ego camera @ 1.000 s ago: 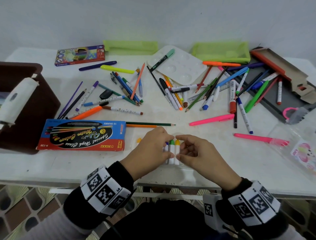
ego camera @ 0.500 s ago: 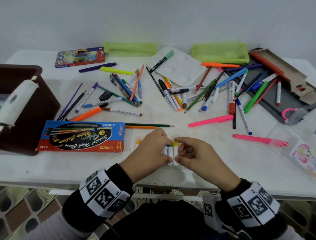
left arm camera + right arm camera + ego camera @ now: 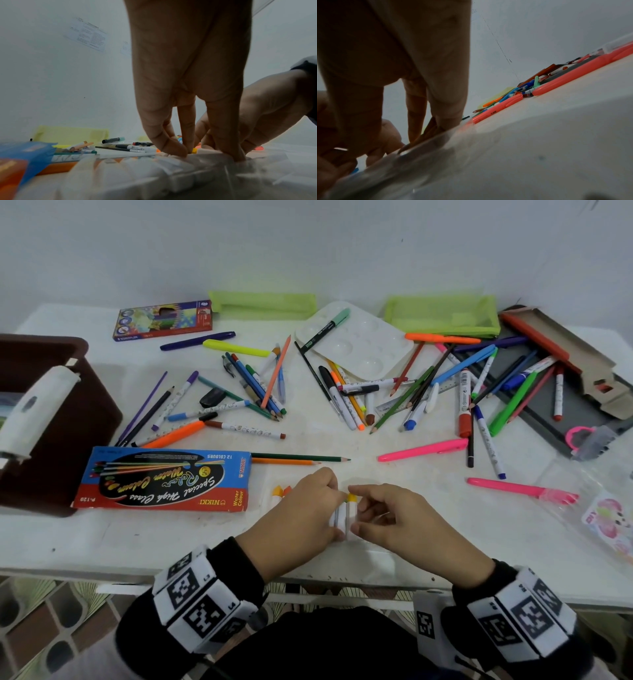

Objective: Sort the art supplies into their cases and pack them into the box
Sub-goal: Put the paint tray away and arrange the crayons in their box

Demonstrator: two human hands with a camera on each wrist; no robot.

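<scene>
Small white paint tubes (image 3: pixel 345 515) lie side by side in a clear plastic tray (image 3: pixel 154 173) near the table's front edge. My left hand (image 3: pixel 308 508) covers most of the row, its fingertips (image 3: pixel 178 150) curled down on the tubes. My right hand (image 3: pixel 387 515) pinches the yellow-capped tube (image 3: pixel 351 497) lengthwise, with the index at the cap and the thumb at the base. That yellow cap (image 3: pixel 194 150) shows between my left fingers. Two more caps (image 3: pixel 280 492) peek out left of my left hand. The blue and red water colour box (image 3: pixel 164 479) lies just to the left.
A brown box (image 3: pixel 68 422) with a white roll stands at the far left. Loose pens, pencils and markers litter the middle and right. Two pink highlighters (image 3: pixel 423 449) lie to the right of my hands. A white palette (image 3: pixel 373 347), green pouches and a pencil pack sit at the back.
My left hand has slid right over the row, hiding the blue and green caps. The right hand's fingers have closed in on the yellow-capped tube.
</scene>
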